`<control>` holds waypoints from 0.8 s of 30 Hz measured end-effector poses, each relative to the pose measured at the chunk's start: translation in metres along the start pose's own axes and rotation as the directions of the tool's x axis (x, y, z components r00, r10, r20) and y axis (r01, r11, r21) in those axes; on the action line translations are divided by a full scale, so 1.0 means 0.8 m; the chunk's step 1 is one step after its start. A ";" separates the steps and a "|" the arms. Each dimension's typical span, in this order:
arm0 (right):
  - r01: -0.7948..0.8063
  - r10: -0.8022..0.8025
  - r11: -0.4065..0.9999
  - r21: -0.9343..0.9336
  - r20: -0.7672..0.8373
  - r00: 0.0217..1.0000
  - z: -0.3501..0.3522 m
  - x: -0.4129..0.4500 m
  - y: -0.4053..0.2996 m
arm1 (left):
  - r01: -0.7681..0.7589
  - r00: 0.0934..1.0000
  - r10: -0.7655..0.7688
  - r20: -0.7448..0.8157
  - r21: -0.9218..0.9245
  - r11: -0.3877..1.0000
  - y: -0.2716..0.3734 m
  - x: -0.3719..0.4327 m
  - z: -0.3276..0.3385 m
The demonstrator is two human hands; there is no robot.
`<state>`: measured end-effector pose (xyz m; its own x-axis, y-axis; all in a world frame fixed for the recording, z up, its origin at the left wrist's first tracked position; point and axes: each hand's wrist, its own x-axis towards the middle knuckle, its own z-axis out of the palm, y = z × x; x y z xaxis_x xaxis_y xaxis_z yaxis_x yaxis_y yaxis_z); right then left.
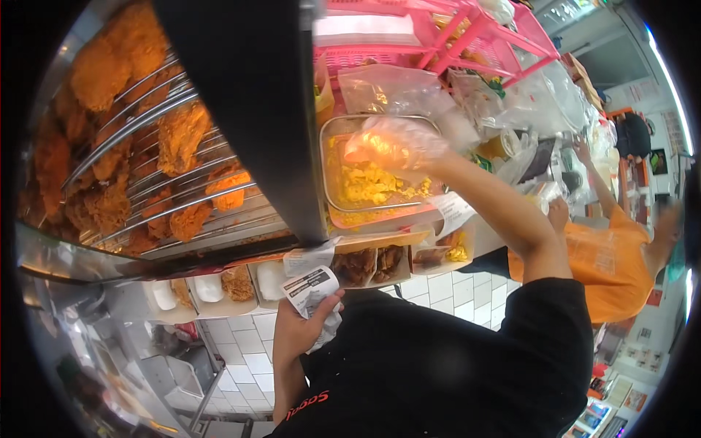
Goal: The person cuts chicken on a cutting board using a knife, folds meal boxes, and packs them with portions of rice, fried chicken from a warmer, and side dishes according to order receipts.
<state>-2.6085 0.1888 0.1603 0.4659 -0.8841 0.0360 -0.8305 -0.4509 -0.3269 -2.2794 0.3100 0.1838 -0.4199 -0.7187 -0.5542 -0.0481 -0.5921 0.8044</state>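
Observation:
My left hand [309, 323] holds several crumpled paper slips [312, 287] that bear printing, close to my black shirt. My right hand [394, 145] wears a clear plastic glove and reaches into a metal tray [323, 164]. Scrambled egg [369, 183] lies in that tray, just below the gloved fingers. They are blurred, and whether they grip any egg cannot be made out. In front of me stands a row of open paper boxes. One box holds dark glazed pieces of food [358, 265]; another contains wrapped white portions [208, 287] beside fried chicken [238, 283].
Fried chicken pieces [183, 137] sit on wire racks in a display cabinet at left, behind a thick black post [246, 109]. Pink plastic baskets [482, 38] and clear bags [389, 90] crowd the far side. A co-worker in an orange shirt [608, 268] stands at right.

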 end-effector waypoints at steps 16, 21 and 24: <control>-0.291 0.260 0.952 0.096 0.247 0.933 -0.010 0.003 0.001 | 0.020 1.000 -0.020 0.002 0.036 0.999 -0.003 0.006 -0.002; -0.218 0.244 0.970 -0.108 0.435 0.867 0.071 -0.001 0.003 | -0.149 0.925 0.186 0.332 -0.134 0.980 0.002 0.053 0.059; -0.126 0.095 0.983 0.134 0.220 0.971 0.031 0.011 0.014 | -0.193 0.936 0.214 0.281 -0.100 0.976 0.005 0.067 0.086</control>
<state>-2.6063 0.1792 0.1334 0.4407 -0.8742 -0.2038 -0.8344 -0.3153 -0.4520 -2.3642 0.2942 0.1724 -0.6581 -0.6963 -0.2864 0.1247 -0.4759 0.8706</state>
